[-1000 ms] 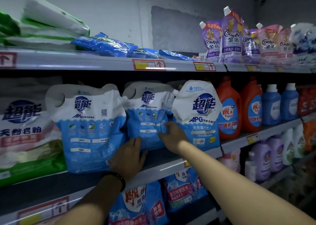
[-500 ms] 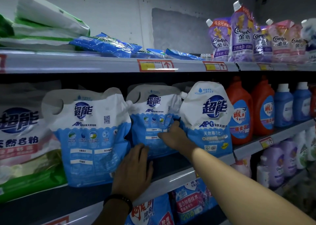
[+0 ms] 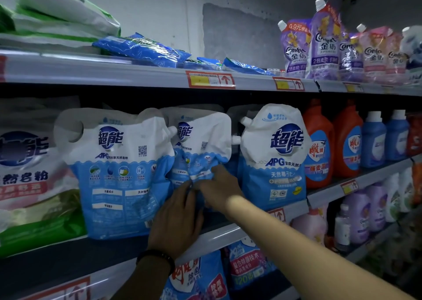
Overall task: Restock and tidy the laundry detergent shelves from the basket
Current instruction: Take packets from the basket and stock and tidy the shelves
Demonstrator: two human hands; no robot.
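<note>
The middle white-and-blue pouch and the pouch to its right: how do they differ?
The middle pouch shows a small logo and a QR code; the right pouch shows a large logo. The middle pouch is creased where the right hand grips it; the right pouch stands smoother. Both are white above and blue below.

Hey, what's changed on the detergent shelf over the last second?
The left hand moved up and right from the corner of the left pouch onto the base of the middle pouch, meeting the right hand, which now pinches and crumples its lower front. The left pouch, right pouch and orange bottles stayed in place.
</note>
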